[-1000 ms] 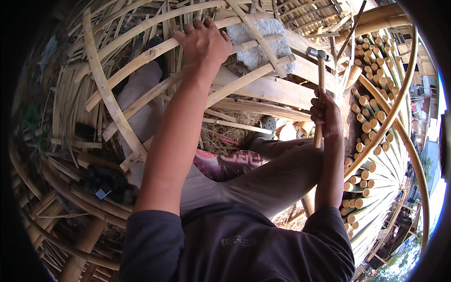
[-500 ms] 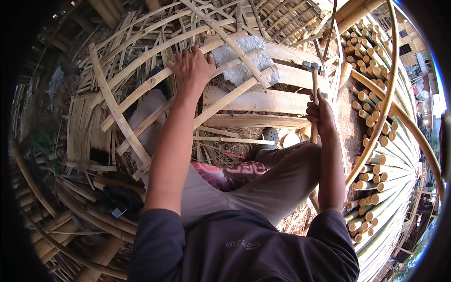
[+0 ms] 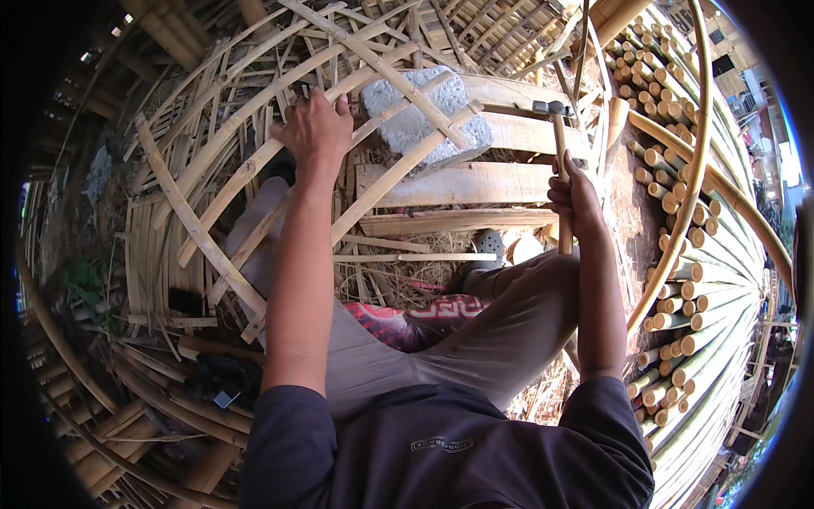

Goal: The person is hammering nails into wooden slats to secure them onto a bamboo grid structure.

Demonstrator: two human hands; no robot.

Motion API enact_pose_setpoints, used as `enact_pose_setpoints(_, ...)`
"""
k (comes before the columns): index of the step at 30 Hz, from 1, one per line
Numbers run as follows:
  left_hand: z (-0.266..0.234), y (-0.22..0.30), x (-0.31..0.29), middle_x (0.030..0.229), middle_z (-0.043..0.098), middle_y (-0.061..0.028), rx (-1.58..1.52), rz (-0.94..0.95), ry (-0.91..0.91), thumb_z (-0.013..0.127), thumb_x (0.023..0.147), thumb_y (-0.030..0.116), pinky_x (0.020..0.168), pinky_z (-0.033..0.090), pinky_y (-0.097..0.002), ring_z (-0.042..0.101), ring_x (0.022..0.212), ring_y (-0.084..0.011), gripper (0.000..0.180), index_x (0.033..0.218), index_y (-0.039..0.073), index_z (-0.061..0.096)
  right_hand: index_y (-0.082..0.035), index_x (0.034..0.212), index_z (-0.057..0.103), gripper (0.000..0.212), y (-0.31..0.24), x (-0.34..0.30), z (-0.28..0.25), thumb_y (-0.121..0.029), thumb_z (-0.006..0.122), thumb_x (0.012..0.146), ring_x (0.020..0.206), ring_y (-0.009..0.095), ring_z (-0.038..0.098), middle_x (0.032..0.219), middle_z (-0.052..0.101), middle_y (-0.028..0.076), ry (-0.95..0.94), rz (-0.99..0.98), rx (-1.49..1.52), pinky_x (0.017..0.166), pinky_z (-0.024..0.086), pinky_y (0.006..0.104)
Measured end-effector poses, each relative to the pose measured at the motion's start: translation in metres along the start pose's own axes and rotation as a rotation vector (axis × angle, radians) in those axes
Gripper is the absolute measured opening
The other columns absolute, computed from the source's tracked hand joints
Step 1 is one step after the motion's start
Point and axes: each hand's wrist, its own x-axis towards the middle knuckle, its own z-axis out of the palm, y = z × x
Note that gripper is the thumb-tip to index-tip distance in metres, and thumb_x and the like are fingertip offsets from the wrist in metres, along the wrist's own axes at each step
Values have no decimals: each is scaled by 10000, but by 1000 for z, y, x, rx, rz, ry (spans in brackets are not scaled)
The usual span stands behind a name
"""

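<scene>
Hammer (image 3: 557, 153), wooden-handled with dark metal head, stands upright in clenched right hand (image 3: 577, 199); left hand (image 3: 315, 127) grips bamboo strip (image 3: 254, 161).

From my seat the view comes through in soft, even daylight, with no hard shadows on the bamboo strips (image 3: 254, 161) in the middle. The brightest patch sits at the far right edge, where open sky washes out to near white. The left side falls off into deep shade, and the dark shirt (image 3: 441, 450) at the bottom holds almost no detail. A black ring closes the picture all round. Straight poles (image 3: 678, 280) bow hard toward the rim, most strongly on the right. The centre is sharp: I can read the grain on the planks (image 3: 475, 182) and the grey stone block (image 3: 420, 114). Toward the edges things smear and soften. I see no motion blur on the left hand (image 3: 315, 127) or the right hand (image 3: 577, 199).
</scene>
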Motion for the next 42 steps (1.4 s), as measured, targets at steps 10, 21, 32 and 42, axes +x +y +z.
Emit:
enact_pose_setpoints(10, -17, 7, -10, 978, 721, -122, -39, 34, -57, 590, 910, 424, 969, 327, -582, 653, 1025, -313, 345, 1000, 101, 674, -46, 1166, 533, 612, -6, -2, 8, -609, 549, 926, 694, 120, 533, 884, 579, 73, 57, -13, -53, 619, 454, 273)
enact_pose_setpoints(21, 0, 19, -34, 1025, 709, -142, -91, 230, -155, 565, 929, 446, 948, 340, -585, 655, 1032, -326, 390, 1008, 77, 662, -144, 976, 491, 378, -10, -17, 11, -517, 551, 969, 511, 33, 342, 652, 381, -77, 1, -12, 76, 442, 264, 199)
enact_pose_setpoints(32, 19, 16, -39, 1133, 658, -167, 83, 302, -93, 466, 957, 503, 954, 342, -621, 617, 1095, -322, 527, 1214, 61, 596, -123, 947, 487, 253, -1, -13, 19, -344, 436, 1059, 452, 13, 282, 586, 326, -95, -105, -284, -127, 387, 221, 206)
enact_pose_setpoints(42, 21, 19, -42, 1201, 618, -169, 133, 312, -71, 429, 968, 486, 946, 363, -600, 556, 1148, -348, 565, 1290, 43, 569, -9, 923, 521, 176, -14, -48, 61, -164, 537, 1006, 610, 465, 541, 688, 574, 269, 53, -882, -925, 526, 427, 464)
